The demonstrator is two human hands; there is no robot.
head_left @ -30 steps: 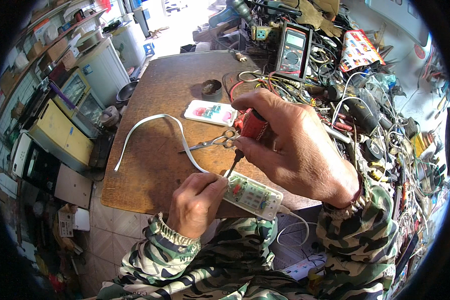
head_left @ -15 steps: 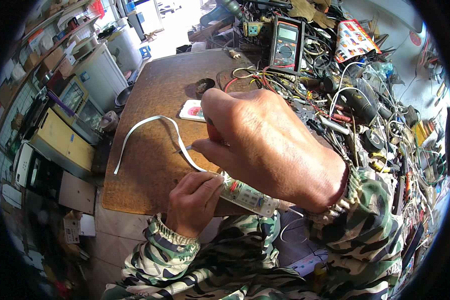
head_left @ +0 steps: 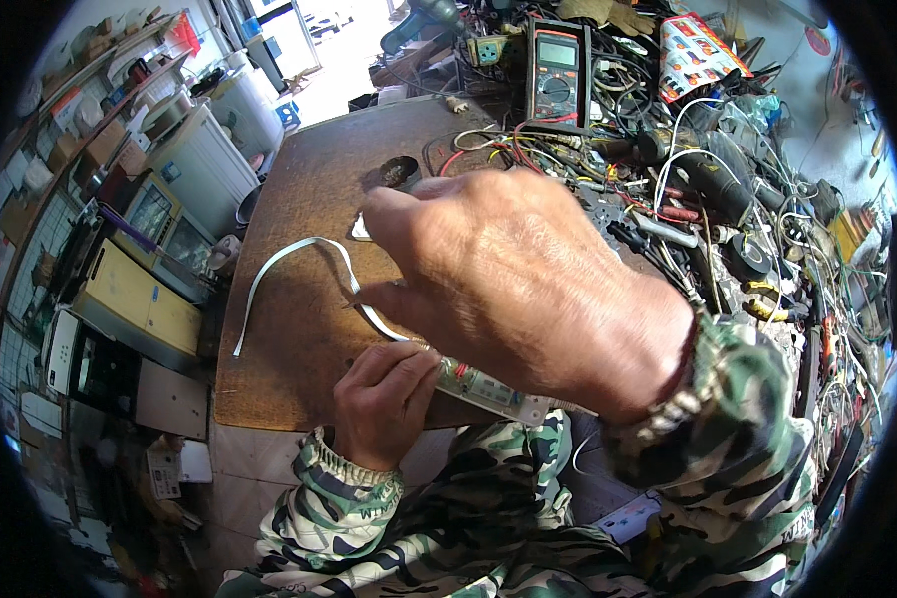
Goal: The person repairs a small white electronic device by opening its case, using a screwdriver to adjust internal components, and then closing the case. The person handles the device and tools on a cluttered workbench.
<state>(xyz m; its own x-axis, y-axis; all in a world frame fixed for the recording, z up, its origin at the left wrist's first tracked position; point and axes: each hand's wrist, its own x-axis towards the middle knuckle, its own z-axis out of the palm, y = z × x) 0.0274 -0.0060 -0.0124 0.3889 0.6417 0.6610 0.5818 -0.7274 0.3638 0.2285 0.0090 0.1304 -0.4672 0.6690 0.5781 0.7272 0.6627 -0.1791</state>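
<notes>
Nearest me, at 7 o'clock from the work, my left hand [head_left: 381,409] comes out of a camouflage sleeve [head_left: 339,488], thumb and fingers pinched together on the left end of a white-cased device [head_left: 495,396]. This device lies at the near edge of the counter [head_left: 269,389], its circuit board bared. My right hand [head_left: 528,289] arches over it from 3 o'clock, knuckles up and fingers curled; its palm side is hidden, so I cannot tell what it has hold of or how tightly.

To work well here, I think, my left pinch should stop the device twisting without pressing on the board. My right wrist should tip toward 3 o'clock so I can see the contact, with any force kept small and steered away from my left fingertips.

A flat white cable [head_left: 315,240] loops out toward 10 o'clock. Farther off stand a dark round cup [head_left: 399,174] at 11 and a multimeter [head_left: 557,75] between 12 and 1.
</notes>
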